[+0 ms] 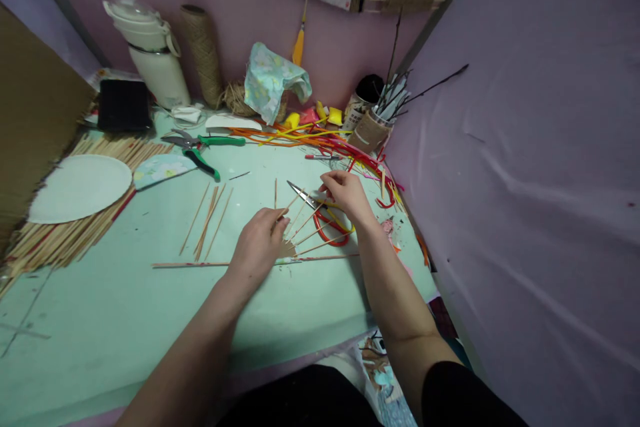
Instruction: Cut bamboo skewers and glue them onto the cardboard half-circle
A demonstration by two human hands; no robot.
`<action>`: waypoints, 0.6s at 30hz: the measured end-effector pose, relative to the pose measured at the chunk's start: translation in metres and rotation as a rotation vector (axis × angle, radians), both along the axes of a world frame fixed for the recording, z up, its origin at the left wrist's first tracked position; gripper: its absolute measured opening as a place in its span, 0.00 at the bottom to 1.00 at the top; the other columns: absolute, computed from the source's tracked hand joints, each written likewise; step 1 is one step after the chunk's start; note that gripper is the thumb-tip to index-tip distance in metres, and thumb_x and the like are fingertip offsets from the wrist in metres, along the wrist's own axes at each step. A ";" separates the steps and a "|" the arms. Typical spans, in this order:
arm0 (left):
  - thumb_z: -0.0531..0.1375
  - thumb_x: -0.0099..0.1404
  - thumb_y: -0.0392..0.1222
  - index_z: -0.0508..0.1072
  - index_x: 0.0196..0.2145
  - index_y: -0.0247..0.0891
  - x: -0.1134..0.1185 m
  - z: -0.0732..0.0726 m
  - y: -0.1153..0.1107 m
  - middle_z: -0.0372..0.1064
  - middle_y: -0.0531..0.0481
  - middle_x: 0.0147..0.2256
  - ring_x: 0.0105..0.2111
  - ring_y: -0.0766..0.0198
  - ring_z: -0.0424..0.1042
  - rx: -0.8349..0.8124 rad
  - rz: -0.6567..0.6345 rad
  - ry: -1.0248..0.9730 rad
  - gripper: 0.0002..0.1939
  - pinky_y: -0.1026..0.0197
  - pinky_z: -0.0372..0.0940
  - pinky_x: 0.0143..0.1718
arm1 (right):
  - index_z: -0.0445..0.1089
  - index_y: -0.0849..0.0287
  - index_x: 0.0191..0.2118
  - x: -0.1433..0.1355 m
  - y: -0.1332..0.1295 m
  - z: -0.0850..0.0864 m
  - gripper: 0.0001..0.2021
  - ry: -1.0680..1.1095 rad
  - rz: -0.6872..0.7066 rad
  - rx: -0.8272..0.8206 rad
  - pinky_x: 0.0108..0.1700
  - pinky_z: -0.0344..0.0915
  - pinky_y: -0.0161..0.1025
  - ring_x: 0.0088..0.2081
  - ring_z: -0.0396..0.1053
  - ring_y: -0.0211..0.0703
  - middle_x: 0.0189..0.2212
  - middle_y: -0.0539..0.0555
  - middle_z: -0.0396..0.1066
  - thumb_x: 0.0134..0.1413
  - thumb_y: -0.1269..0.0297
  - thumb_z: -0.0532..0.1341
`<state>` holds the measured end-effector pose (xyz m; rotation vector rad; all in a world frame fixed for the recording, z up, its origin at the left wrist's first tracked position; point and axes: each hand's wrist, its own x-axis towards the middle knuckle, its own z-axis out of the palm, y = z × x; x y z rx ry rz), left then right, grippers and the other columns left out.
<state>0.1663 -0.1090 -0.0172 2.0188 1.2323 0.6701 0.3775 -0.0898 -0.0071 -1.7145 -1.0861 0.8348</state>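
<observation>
My left hand [260,240] is closed, thumb and index finger pinching a thin wooden stick [294,201]. Beside it, several more sticks [313,235] fan out from a small brown piece [287,250] on the table. A long stick [193,265] runs crosswise beneath the fan. My right hand [345,192] hovers at the fan's far right end with its fingers pressed together; what they hold, if anything, is too small to make out. Scissors [326,225] with red and yellow handles lie under the fan, between my hands. Several loose sticks [206,223] lie left of my left hand.
Green-handled pruning shears [200,147] lie at the back left. A white oval plate [83,188] rests on a large pile of sticks [75,240]. Coloured pipe-like strands [295,137], a twine cone [201,57], a white flask [155,60] and a can with twigs [373,127] line the back.
</observation>
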 end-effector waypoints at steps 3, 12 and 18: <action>0.45 0.70 0.46 0.73 0.47 0.34 0.000 0.003 0.000 0.74 0.43 0.41 0.43 0.57 0.71 -0.048 0.071 -0.093 0.21 0.56 0.63 0.47 | 0.72 0.60 0.35 -0.004 -0.007 0.016 0.09 0.073 0.087 0.076 0.26 0.62 0.31 0.24 0.64 0.33 0.25 0.50 0.72 0.52 0.60 0.60; 0.46 0.69 0.47 0.74 0.33 0.38 0.001 -0.003 0.000 0.74 0.45 0.36 0.38 0.55 0.71 -0.031 -0.006 -0.030 0.19 0.56 0.63 0.41 | 0.72 0.56 0.38 -0.045 -0.016 0.037 0.09 0.212 0.477 0.180 0.35 0.66 0.33 0.31 0.69 0.35 0.29 0.47 0.71 0.49 0.63 0.64; 0.50 0.69 0.49 0.71 0.50 0.38 -0.007 0.001 0.005 0.72 0.43 0.47 0.45 0.56 0.70 -0.029 0.184 -0.213 0.19 0.56 0.64 0.46 | 0.70 0.59 0.33 -0.033 0.014 0.019 0.05 0.215 0.203 0.129 0.25 0.63 0.30 0.21 0.65 0.32 0.21 0.45 0.70 0.46 0.69 0.63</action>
